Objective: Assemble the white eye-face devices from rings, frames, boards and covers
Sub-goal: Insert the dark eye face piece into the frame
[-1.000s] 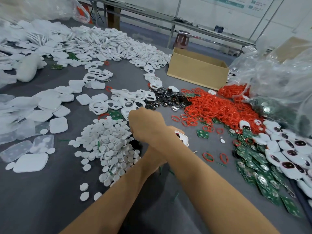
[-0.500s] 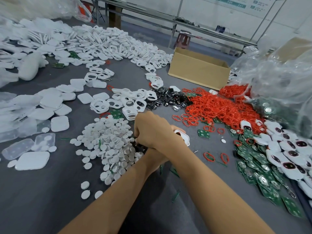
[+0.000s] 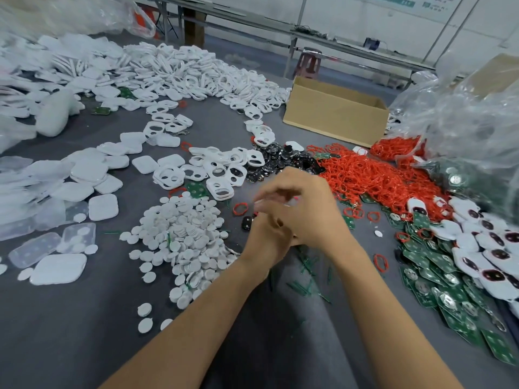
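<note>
One brown cardboard box [image 3: 334,113] stands beyond the red rubber rings [image 3: 373,178], inside hidden; a clear plastic bag [image 3: 466,119] holds green circuit boards [image 3: 449,176]. The right hand [image 3: 306,211] covers the left hand [image 3: 264,242] just before the white eye-hole frames [image 3: 216,169]; the curled fingers are blurred, the grip unclear.

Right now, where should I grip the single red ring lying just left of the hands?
Probably pinch the red ring across its thin band, coming straight from above: it lies flat and alone on the table, offering no raised edge from any side.
</note>
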